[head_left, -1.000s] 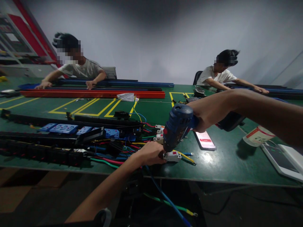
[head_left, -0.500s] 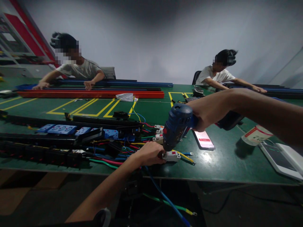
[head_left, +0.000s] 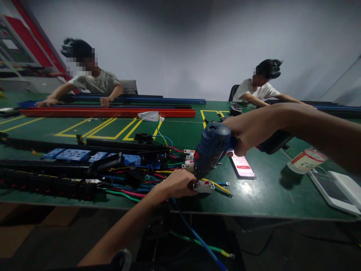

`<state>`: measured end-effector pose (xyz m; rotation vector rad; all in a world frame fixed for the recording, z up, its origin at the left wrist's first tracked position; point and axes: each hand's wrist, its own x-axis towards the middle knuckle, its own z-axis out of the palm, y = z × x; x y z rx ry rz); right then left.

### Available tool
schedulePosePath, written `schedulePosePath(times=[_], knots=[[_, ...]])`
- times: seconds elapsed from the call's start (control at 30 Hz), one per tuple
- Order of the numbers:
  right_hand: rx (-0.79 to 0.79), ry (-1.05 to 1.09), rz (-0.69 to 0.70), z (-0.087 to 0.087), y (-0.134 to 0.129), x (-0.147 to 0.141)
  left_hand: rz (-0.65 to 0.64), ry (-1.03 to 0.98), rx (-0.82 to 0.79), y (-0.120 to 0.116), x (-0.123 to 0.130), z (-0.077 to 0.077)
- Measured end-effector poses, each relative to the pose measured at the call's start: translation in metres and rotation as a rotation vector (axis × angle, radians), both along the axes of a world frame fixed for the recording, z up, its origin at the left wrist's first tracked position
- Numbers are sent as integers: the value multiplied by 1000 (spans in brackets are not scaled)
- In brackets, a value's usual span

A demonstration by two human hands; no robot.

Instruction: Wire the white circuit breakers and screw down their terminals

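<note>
My right hand [head_left: 242,137] is wrapped round the handle of a blue power drill [head_left: 211,145], which points downward. The drill's tip meets the left end of a white circuit breaker [head_left: 205,186] near the table's front edge. Fingers of my left hand [head_left: 180,183] close on that same end of the breaker and steady it. Yellow and blue wires with metal lugs [head_left: 225,184] lie just right of it. Behind my left hand, more white breakers [head_left: 188,164] sit at the ends of bundled wires.
Black strips with blue sockets [head_left: 73,154] fill the left of the green table [head_left: 265,199]. A phone [head_left: 242,165], a tub [head_left: 307,161] and a white device [head_left: 334,192] are at right. Across the table, two people handle long rails [head_left: 113,112]. Wires [head_left: 197,235] hang in front.
The drill and my right hand have shifted very slightly, while my left hand stays on the breaker. Across the table, the hands of the person at left have moved a little.
</note>
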<state>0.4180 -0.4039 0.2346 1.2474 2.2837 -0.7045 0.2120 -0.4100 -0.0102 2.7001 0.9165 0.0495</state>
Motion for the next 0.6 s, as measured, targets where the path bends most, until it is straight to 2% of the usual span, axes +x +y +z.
schedulePosePath(times=[0.23, 0.47, 0.6], knots=[[28, -44, 22, 2, 0, 2, 2, -50, -41, 2, -2, -4], [-11, -58, -19, 2, -3, 0, -19, -23, -8, 1, -1, -1], [-28, -76, 10, 2, -4, -1, -2, 10, 1, 1, 1, 0]])
